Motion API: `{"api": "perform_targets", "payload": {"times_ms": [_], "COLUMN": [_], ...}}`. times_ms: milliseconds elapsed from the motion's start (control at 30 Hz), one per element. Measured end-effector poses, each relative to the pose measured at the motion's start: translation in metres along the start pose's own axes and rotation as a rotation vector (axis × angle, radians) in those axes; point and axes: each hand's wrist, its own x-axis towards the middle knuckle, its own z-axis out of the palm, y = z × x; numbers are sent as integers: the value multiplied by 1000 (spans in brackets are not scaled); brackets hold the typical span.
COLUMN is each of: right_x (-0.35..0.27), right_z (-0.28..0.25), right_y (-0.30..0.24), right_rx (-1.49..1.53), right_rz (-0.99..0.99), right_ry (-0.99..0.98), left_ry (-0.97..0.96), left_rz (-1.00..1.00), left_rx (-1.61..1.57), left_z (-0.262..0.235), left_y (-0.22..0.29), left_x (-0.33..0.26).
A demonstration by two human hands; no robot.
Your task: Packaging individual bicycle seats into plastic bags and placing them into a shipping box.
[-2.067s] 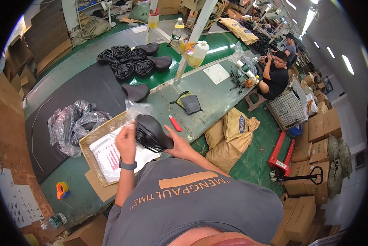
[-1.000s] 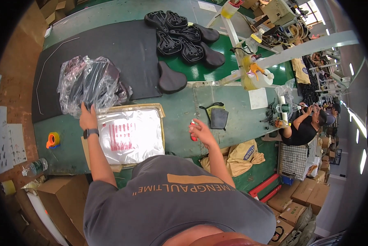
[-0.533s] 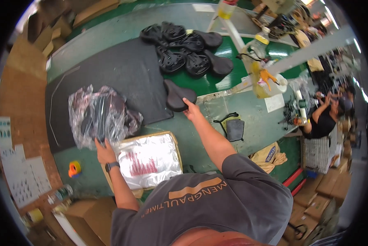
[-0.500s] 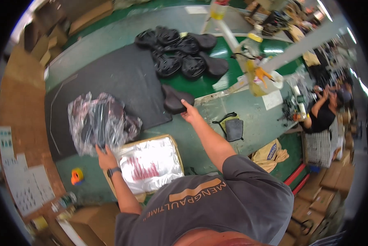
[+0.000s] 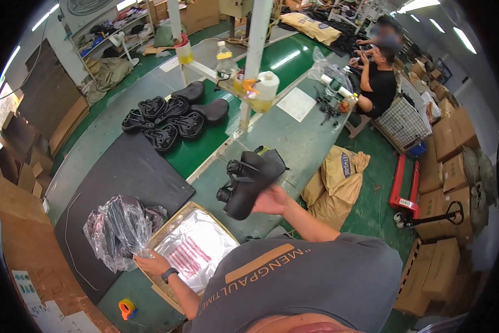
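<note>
My right hand (image 5: 271, 200) grips a black bicycle saddle (image 5: 255, 180) from below and holds it up, tilted, above the green bench. Two round black bumpers show on the saddle's left side. My left hand (image 5: 154, 262) is at the lower edge of a clear plastic bag (image 5: 119, 230), its fingers closed on the film. Dark saddle-like shapes lie inside the bag, blurred by its creases. Beside that hand stands an open carton (image 5: 191, 211) with a silver, red-printed sheet (image 5: 196, 250) on top.
Several black saddles (image 5: 174, 119) lie beyond a dark mat (image 5: 127, 166). White posts (image 5: 256, 50) carry bottles (image 5: 225, 66) over the bench. Orange tape (image 5: 126, 308) lies near left. A person (image 5: 377, 80) sits at right, past tan sacks (image 5: 338, 177) and a red pallet jack (image 5: 405, 188).
My right hand has lifted the saddle off the mat's edge and brought it rightward, turning its underside partly into view. My left hand stays by the plastic bag. The view has swung up and right.
</note>
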Motion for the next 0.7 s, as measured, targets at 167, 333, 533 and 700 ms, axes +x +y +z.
{"api": "perform_targets", "payload": {"times_ms": [167,333,533,700], "right_x": [-97,-181,-158,-169], "right_z": [6,-29,-105,-154], "right_y": [30,88,146,181], "right_rx": [-10,328,390,356], "right_rz": [-177,92,342,457], "right_ry": [292,449,383,579], "left_ry": [-101,-695,-973,-1061], "left_rz": [88,341,324,131], "left_rx": [-191,-546,-286,-326], "left_z": [-50,-44,-27,-2], "left_y": [77,116,132,114], "left_x": [-86,-160,-194,-196]}}
